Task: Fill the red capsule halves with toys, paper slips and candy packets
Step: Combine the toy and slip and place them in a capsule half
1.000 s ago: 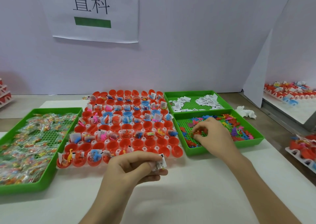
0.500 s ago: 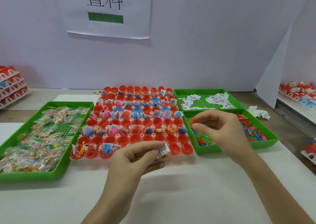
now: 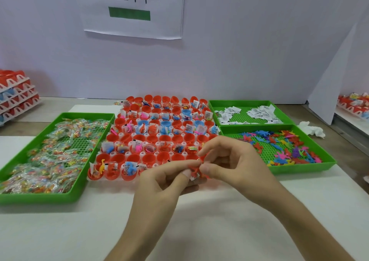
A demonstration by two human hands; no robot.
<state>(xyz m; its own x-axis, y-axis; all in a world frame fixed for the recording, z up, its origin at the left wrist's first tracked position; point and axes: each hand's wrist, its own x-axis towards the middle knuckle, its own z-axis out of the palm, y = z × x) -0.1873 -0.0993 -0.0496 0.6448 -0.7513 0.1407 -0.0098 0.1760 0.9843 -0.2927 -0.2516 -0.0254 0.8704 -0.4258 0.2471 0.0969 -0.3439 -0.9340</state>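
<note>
Right hand [image 3: 235, 165] brought red toy [image 3: 195, 170] onto slip [image 3: 193, 178] in left hand [image 3: 159, 183].

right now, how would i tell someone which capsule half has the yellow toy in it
Find the rack of red capsule halves, right of the green candy packet tray. Take its nearest row and go to the left end, beside that tray. That capsule half holds a yellow toy; its neighbours to the right hold red and blue ones.

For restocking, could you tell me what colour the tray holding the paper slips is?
The tray is green; head view.
</note>
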